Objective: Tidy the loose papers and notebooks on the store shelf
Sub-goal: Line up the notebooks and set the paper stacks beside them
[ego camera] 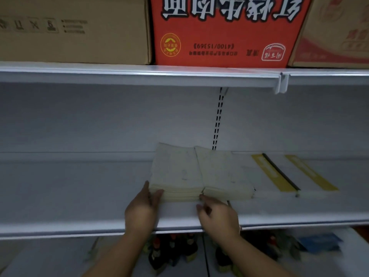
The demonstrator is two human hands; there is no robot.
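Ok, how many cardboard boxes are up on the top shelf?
3 in view. A plain brown box on the left, a red box with upside-down print in the middle, and a tan box with red print on the right, cut off by the frame. More may sit outside the view.

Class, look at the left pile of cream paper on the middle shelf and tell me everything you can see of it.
The left pile is a neat stack of cream, slightly marked sheets or thin notebooks, lying flat on the white shelf. Its right edge sits against a second, similar pile. The left hand grips its front left corner, thumb on top. The right hand touches the front edge where the piles meet.
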